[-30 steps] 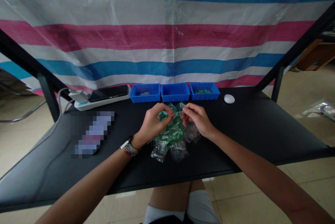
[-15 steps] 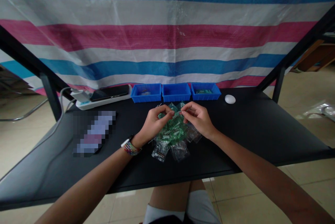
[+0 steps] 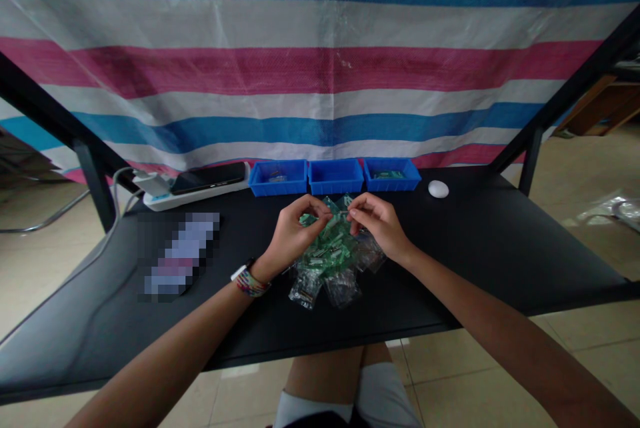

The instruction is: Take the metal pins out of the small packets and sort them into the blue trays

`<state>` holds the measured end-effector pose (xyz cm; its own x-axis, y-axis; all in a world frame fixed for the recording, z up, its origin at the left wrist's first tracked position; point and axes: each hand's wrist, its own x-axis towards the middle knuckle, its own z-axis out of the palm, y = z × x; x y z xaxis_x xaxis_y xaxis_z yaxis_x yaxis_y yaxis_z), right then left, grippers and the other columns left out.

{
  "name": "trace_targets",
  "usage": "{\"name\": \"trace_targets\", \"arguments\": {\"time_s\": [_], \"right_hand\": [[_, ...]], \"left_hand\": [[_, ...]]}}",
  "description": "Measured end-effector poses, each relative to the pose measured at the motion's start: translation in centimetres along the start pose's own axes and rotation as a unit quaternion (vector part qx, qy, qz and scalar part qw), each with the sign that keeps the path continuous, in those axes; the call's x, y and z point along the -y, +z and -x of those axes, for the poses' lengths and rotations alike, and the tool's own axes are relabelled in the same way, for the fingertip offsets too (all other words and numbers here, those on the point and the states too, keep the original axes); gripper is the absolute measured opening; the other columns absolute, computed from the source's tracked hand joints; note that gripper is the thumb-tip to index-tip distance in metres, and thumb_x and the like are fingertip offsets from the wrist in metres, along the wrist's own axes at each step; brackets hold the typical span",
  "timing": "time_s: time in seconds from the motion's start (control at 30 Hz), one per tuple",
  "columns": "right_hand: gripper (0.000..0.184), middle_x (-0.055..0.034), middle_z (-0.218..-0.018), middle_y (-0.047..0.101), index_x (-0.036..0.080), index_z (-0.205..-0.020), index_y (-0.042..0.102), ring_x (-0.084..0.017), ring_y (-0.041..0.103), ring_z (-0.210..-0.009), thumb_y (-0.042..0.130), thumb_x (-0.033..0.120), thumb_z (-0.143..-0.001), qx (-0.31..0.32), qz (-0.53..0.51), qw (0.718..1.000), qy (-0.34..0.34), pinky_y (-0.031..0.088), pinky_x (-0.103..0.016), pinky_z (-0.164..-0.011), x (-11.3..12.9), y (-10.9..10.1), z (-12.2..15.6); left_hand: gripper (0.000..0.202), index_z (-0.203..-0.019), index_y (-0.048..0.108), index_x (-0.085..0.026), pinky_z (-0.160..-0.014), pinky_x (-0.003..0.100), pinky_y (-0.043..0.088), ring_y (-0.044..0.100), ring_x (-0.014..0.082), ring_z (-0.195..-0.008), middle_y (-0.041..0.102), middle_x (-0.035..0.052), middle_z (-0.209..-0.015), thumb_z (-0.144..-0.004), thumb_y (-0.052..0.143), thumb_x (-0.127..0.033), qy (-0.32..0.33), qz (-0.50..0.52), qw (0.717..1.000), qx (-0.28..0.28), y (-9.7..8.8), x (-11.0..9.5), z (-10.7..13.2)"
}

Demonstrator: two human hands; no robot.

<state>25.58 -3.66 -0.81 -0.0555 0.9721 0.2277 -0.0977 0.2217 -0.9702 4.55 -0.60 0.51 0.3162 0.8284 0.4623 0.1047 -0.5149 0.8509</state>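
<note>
My left hand hovers over the left side of a heap of small green plastic packets, thumb and forefinger pinched together. Across from it, my right hand is also pinched, its fingertips a short gap away. Something thin and pale seems to show between the fingertips, too small to name. Several clear plastic bags with small dark parts inside lie around the heap's front and right edges. Both hands hide parts of the heap.
Three blue bins stand in a row behind: the left bin and right bin hold small pieces, the middle bin shows none. A white power strip carries a dark phone. A white mouse-like object lies right.
My right hand's fingertips have shifted slightly, and the gap between both hands looks about the same. The heap and bins have not visibly moved, apart from a slight camera shift.
</note>
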Motion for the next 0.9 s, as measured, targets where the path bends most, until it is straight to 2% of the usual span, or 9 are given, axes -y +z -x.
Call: {"name": "trace_targets", "arguments": {"time_s": [0.23, 0.33, 0.47, 0.6, 0.7, 0.8, 0.9], "right_hand": [[0.030, 0.0027, -0.065, 0.065, 0.022, -0.083, 0.065, -0.015, 0.064, -0.056, 0.086, 0.044, -0.081, -0.010, 0.008, 1.000, -0.004, 0.053, -0.030, -0.056, -0.2, 0.2, -0.1], [0.029, 0.0026, -0.063, 0.064, 0.023, -0.083, 0.065, -0.016, 0.064, -0.056, 0.085, 0.043, -0.081, -0.018, 0.028, 0.999, -0.014, 0.053, -0.030, -0.056, -0.3, -0.1, -0.3], [0.024, 0.0021, -0.067, 0.064, 0.023, -0.085, 0.065, -0.016, 0.065, -0.059, 0.081, 0.041, -0.085, -0.072, 0.079, 0.992, -0.067, 0.052, -0.030, -0.058, 0.1, -1.1, -1.9], [0.019, -0.0004, -0.079, 0.070, 0.023, -0.089, 0.066, -0.015, 0.065, -0.056, 0.076, 0.040, -0.089, -0.145, 0.156, 0.969, -0.125, 0.048, -0.029, -0.055, 0.5, -2.2, -5.4], [0.012, -0.0030, -0.088, 0.073, 0.021, -0.092, 0.070, -0.014, 0.060, -0.052, 0.069, 0.033, -0.093, -0.130, 0.248, 0.948, -0.151, 0.042, -0.030, -0.053, 0.0, -2.8, -8.1], [0.007, -0.0053, -0.092, 0.075, 0.020, -0.088, 0.073, -0.016, 0.059, -0.059, 0.067, 0.023, -0.090, -0.094, 0.350, 0.914, -0.181, 0.045, -0.031, -0.063, -0.8, -3.4, -9.5], [0.008, -0.0060, -0.094, 0.074, 0.020, -0.086, 0.074, -0.016, 0.055, -0.062, 0.067, 0.019, -0.090, -0.110, 0.393, 0.889, -0.206, 0.045, -0.032, -0.067, -1.1, -3.6, -9.1]], "left_hand": [[0.011, -0.087, 0.072, -0.019, -0.080, 0.031, 0.055, 0.070, 0.0182, -0.083, 0.074, 0.0040, -0.088, -0.089, 0.078, -0.027, -0.009, 0.000, 1.000, 0.016, -0.1, 0.1, 0.0], [0.014, -0.092, 0.068, -0.019, -0.078, 0.030, 0.054, 0.068, 0.0167, -0.077, 0.071, 0.0017, -0.083, -0.088, 0.078, -0.028, -0.017, 0.002, 1.000, 0.005, 0.0, 0.3, -0.1], [0.016, -0.092, 0.065, -0.020, -0.076, 0.029, 0.053, 0.065, 0.0151, -0.072, 0.067, -0.0009, -0.077, -0.087, 0.078, -0.028, -0.027, -0.008, 1.000, -0.012, 0.0, 0.6, -0.2], [0.013, -0.090, 0.065, -0.020, -0.075, 0.028, 0.052, 0.064, 0.0152, -0.073, 0.068, -0.0005, -0.078, -0.089, 0.074, -0.028, -0.026, -0.039, 0.999, -0.009, -0.1, 0.9, -0.3], [0.009, -0.094, 0.066, -0.020, -0.077, 0.031, 0.052, 0.066, 0.0174, -0.078, 0.071, 0.0013, -0.084, -0.091, 0.071, -0.027, -0.024, -0.089, 0.996, -0.003, -0.5, 1.4, -0.3], [0.015, -0.106, 0.072, -0.020, -0.092, 0.039, 0.052, 0.068, 0.0245, -0.100, 0.075, 0.0070, -0.103, -0.092, 0.068, -0.025, 0.006, -0.193, 0.981, 0.023, -0.8, 2.2, -0.3], [0.029, -0.123, 0.075, -0.023, -0.105, 0.048, 0.048, 0.065, 0.0305, -0.117, 0.076, 0.0103, -0.121, -0.095, 0.066, -0.025, 0.030, -0.275, 0.959, 0.062, -1.0, 3.2, -0.2]]}}
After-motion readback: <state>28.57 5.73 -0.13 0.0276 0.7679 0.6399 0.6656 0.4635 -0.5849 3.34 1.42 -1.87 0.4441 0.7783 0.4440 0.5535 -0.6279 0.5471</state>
